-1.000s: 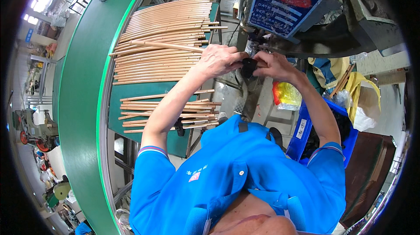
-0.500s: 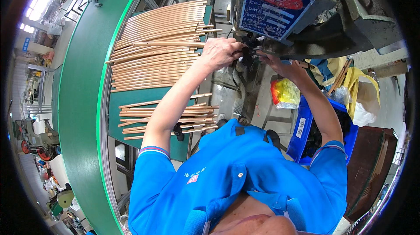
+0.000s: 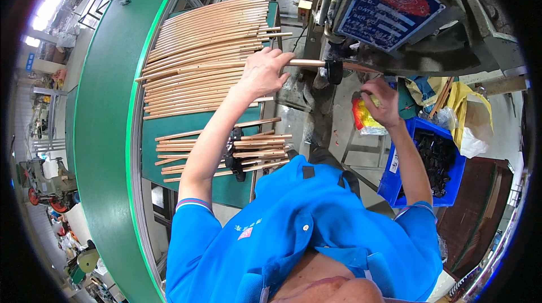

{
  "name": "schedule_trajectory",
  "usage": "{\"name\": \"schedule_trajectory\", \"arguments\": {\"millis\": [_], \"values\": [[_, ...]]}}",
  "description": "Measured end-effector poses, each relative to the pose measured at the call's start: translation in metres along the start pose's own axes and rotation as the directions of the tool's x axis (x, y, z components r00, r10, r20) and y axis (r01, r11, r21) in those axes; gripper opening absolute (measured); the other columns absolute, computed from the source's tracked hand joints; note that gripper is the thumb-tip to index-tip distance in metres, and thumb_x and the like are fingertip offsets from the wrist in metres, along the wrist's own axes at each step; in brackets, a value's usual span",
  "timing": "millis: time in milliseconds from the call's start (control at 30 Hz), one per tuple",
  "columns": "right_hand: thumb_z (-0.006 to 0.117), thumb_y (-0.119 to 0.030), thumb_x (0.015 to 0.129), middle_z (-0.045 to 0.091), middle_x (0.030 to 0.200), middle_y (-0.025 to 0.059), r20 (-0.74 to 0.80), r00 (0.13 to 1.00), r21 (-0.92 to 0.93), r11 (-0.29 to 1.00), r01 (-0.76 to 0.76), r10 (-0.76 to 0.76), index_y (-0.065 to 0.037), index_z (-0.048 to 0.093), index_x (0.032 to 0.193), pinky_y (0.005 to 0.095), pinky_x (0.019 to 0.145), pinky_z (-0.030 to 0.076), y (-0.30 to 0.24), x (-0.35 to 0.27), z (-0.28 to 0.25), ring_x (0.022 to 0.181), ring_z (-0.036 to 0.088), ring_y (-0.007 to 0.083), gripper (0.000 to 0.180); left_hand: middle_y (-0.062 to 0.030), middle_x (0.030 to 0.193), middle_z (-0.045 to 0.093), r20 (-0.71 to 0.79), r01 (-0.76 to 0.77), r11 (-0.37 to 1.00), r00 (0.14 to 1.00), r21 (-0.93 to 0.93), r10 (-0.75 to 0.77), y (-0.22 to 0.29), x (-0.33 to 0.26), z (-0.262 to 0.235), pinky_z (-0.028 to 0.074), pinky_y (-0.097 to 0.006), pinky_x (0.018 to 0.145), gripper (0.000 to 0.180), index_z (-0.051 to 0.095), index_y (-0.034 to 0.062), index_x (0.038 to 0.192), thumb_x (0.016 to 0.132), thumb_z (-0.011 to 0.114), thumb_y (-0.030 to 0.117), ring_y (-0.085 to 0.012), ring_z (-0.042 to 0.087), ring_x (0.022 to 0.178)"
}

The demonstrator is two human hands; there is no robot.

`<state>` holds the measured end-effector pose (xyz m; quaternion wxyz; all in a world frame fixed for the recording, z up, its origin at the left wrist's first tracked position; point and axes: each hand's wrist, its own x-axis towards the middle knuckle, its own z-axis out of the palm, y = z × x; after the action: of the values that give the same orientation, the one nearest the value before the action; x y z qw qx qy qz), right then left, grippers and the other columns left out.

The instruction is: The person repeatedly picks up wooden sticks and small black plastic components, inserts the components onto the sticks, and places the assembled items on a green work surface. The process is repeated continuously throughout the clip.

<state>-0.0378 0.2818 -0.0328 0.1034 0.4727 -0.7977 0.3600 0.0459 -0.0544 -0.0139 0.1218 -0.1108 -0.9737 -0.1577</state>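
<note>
My left hand (image 3: pixel 265 71) is closed around a wooden rod (image 3: pixel 306 62) above the rod pile. A black plastic fitting (image 3: pixel 334 71) sits on that rod, right of my hand, and the rod's tip points toward the machine (image 3: pixel 474 38). My right hand (image 3: pixel 383 101) is apart from the rod, below its tip, with fingers bent and thumb apart; nothing shows in it. Beneath my left hand lies a row of wooden rods (image 3: pixel 209 38). Nearer me, a smaller group of rods (image 3: pixel 262 144) carries black fittings (image 3: pixel 236 162), partly hidden by my left forearm.
A blue bin (image 3: pixel 458 181) of black parts stands at my right, beside a yellow bag (image 3: pixel 464 105) and a brown box (image 3: pixel 480 213). A red-and-yellow plastic package (image 3: pixel 367 118) lies below my right hand. The long green conveyor table (image 3: pixel 107 134) runs along my left.
My left hand has moved left along the rod, and my right hand has drawn back from the machine toward me. The black fitting on the rod is now plainly visible.
</note>
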Motion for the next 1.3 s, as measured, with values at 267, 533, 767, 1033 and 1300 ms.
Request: {"name": "schedule_trajectory", "arguments": {"millis": [267, 533, 767, 1033, 1300], "values": [[0.054, -0.024, 0.089, 0.065, 0.112, 0.0145, 0.084, 0.871, -0.451, 0.798, -0.4, 0.484, -0.009, 0.067, 0.108, 0.0429, 0.088, 0.049, 0.114, 0.013, 0.107, 0.104, 0.061, 0.0346, 0.027, -0.0075, 0.075, 0.059, -0.103, -0.091, 0.996, 0.991, 0.002, 0.09, 0.022, 0.026, 0.029, 0.048, -0.042, 0.06, 0.02, 0.058, 0.0115, 0.085, 0.084, 0.064, 0.03, -0.029, 0.063, 0.071], [0.034, -0.047, 0.099, 0.062, 0.111, 0.0197, 0.11, 0.779, -0.562, 0.685, -0.463, 0.617, -0.005, 0.062, 0.11, 0.0462, 0.094, 0.041, 0.187, 0.011, 0.145, 0.107, 0.057, 0.0338, 0.052, -0.0074, 0.08, 0.063, 0.068, 0.037, 0.999, 0.997, 0.002, -0.037, 0.018, 0.021, 0.025, 0.052, -0.043, 0.061, 0.021, 0.061, 0.013, 0.087, 0.084, 0.063, 0.034, -0.0283, 0.066, 0.078], [0.043, -0.029, 0.099, 0.064, 0.085, 0.0162, -0.104, 0.855, 0.125, 0.859, -0.496, 0.509, -0.004, 0.067, 0.096, 0.0412, 0.071, 0.046, 0.188, 0.009, 0.145, 0.075, 0.057, 0.0296, 0.034, -0.0074, 0.083, 0.065, 0.015, 0.006, 0.999, 1.0, -0.046, -0.006, 0.024, 0.02, 0.025, 0.054, -0.042, 0.065, 0.016, 0.061, 0.0123, 0.086, 0.083, 0.057, 0.027, -0.0281, 0.067, 0.08], [0.042, -0.036, 0.098, 0.067, 0.096, 0.0218, 0.037, 0.879, -0.419, 0.806, -0.418, 0.475, -0.003, 0.063, 0.111, 0.0435, 0.079, 0.047, 0.149, 0.027, 0.125, 0.093, 0.06, 0.0414, 0.041, -0.0032, 0.08, 0.059, -0.142, 0.056, 0.989, 0.987, -0.135, -0.075, -0.018, -0.14, 0.02, 0.047, -0.038, 0.059, 0.021, 0.06, 0.0154, 0.085, 0.083, 0.065, 0.036, -0.0234, 0.061, 0.076], [0.044, -0.04, 0.099, 0.065, 0.113, 0.0202, -0.061, 0.773, -0.15, 0.76, -0.632, 0.631, -0.003, 0.062, 0.118, 0.0396, 0.086, 0.045, 0.164, 0.017, 0.133, 0.105, 0.06, 0.0335, 0.045, -0.0073, 0.091, 0.06, 0.188, 0.365, 0.928, 0.919, -0.074, -0.346, -0.084, -0.351, 0.02, 0.045, -0.039, 0.077, 0.023, 0.066, 0.0086, 0.1, 0.08, 0.069, 0.02, -0.0281, 0.057, 0.09]]}}
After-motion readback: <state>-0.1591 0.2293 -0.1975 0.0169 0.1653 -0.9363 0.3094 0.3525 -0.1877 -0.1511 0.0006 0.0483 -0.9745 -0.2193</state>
